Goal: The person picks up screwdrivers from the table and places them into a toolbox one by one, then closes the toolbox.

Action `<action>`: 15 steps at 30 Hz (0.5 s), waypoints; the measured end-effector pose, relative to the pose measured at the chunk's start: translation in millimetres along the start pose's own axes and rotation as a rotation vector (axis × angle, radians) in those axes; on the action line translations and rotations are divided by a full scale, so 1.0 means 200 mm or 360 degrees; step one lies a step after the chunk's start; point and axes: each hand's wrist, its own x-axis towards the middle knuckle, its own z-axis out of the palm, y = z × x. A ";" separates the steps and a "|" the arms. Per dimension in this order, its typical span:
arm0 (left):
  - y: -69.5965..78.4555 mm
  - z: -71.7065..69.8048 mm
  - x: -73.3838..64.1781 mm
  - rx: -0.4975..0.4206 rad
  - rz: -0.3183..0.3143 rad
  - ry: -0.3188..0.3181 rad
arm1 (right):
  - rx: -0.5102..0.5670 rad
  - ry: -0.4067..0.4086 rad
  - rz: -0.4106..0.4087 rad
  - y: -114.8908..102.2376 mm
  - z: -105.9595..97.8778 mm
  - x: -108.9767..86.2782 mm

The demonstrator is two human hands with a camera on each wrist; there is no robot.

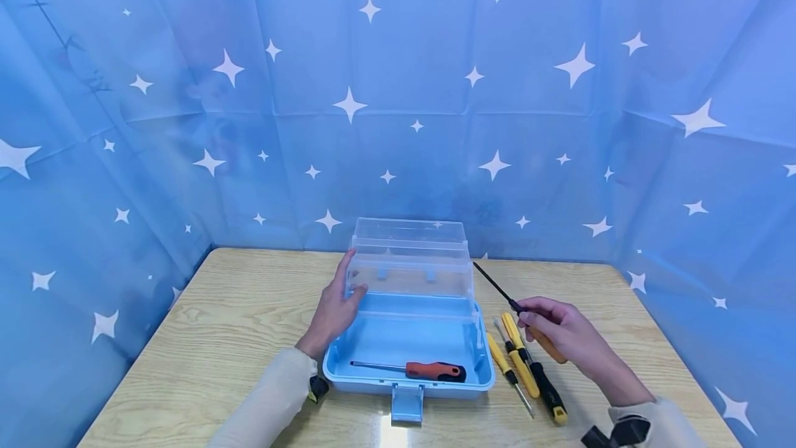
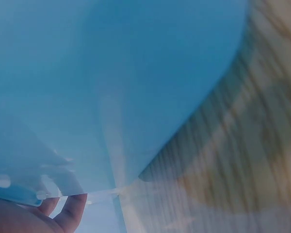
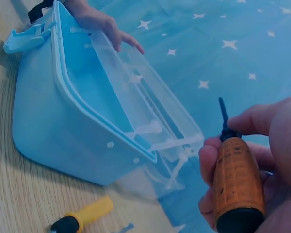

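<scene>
I see one red screwdriver in the blue box, my left hand gripping its clear lid, my right hand with fingers clamped on an orange screwdriver right of it, so I guess that and the tools beside it are left.

Table under blue box, screwdrivers

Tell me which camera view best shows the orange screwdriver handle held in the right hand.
The right wrist view: the ridged orange screwdriver handle appears large there, with its black end visible. The head view shows it small and partly hidden by the right hand; the left wrist view doesn't show it.
</scene>
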 end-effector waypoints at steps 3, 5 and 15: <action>0.00 0.00 0.00 0.0008 0.0004 0.0002 | -0.0017 -0.0011 0.0001 -0.02 0.01 0.00; 0.00 0.00 0.00 0.0017 0.0011 0.0000 | -0.0038 -0.0019 0.0010 -0.03 0.02 0.00; 0.00 0.00 0.00 0.0026 0.0016 0.0000 | -0.0100 -0.0086 -0.0035 -0.08 0.05 0.01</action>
